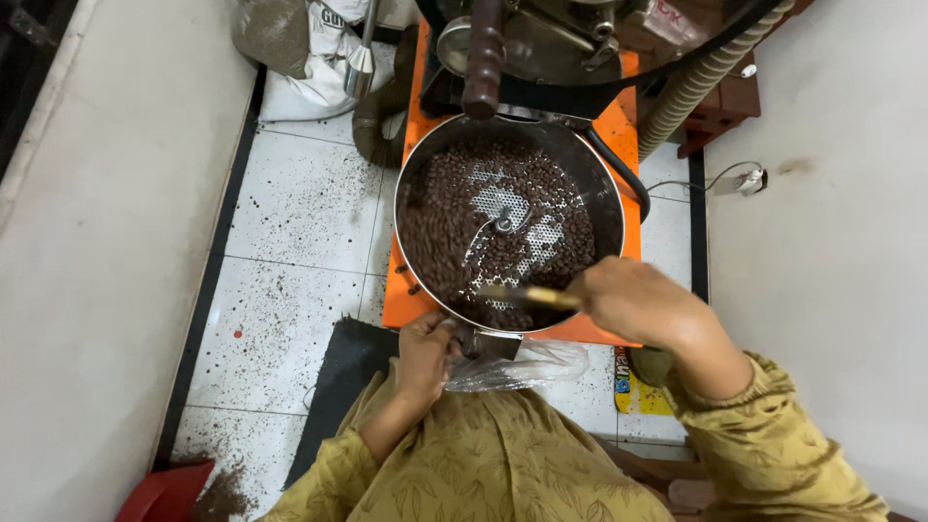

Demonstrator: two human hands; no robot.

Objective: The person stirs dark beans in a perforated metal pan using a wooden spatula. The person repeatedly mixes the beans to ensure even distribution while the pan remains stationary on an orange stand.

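Olive leaf-print sleeves fill the bottom of the view, both forearms reaching forward over a dark floor mat [333,382]. Left hand [425,353] curled closed at the near rim of the cooling tray [411,184], fingers around the dark discharge fitting [488,340] under that rim; thumb side faces up. Just right of this hand, touching the fitting, a clear plastic bag [527,365] hangs slack below the outlet.

Right hand [633,300] closed in a fist on a wooden-handled tool [536,296]; handle runs leftward from the knuckles across the tray's near edge, working end blurred, cannot tell its shape. Ahead of both hands: roasted coffee beans [445,217], dark brown, banked in a ring around the tray, bare perforated floor showing at centre beside the stirring arm [498,224]. Beans blurred on the left side, so the arm looks to be turning.

Judgement: beans are being swept toward the near outlet for bagging, with most of the batch yet in the tray. Next move calls for a steady pull of the tool toward the left hand, clear of the rotating arm, with the bag mouth held tight beneath the chute.

Beyond the tray, orange roaster body [623,145]; corrugated hose [696,82] far right. Spilled grounds speckle the white floor tiles [290,213] left of the left hand.
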